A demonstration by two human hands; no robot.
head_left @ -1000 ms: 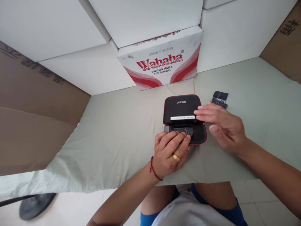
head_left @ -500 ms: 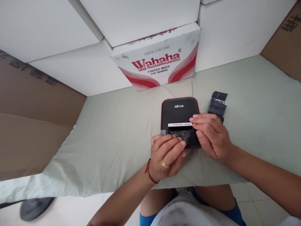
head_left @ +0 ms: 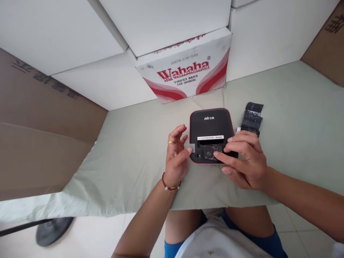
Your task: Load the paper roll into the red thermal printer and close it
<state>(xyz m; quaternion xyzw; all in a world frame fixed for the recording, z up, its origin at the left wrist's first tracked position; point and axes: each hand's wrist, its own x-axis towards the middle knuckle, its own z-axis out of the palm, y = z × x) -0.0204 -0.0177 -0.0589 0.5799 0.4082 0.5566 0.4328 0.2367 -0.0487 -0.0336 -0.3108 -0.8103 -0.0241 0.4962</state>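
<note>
A black label printer [head_left: 211, 125] with a red rim lies flat on the cloth-covered table, a white label strip [head_left: 211, 137] stuck above its slot. Over the front of the slot rests a glossy dark film piece [head_left: 208, 152]. My right hand [head_left: 244, 157] lays its index fingertip on that film, other fingers spread over the printer's right side, holding nothing I can see. At the left edge, my left hand [head_left: 177, 152] has its thumb at a small greyish translucent tab [head_left: 192, 148]; its fingers are apart and raised beside the printer.
Right of the printer lies a crumpled dark plastic strip [head_left: 252, 118], partly behind my right hand. A Wahaha water carton [head_left: 185, 71] and white boxes [head_left: 172, 25] stand along the back. Brown cartons [head_left: 40, 143] flank the table [head_left: 129, 154]. A black round base [head_left: 55, 229] is on the floor.
My left hand has let go of the dark film and moved left to the printer's edge, fingers opening. My right index finger has come down onto the film.
</note>
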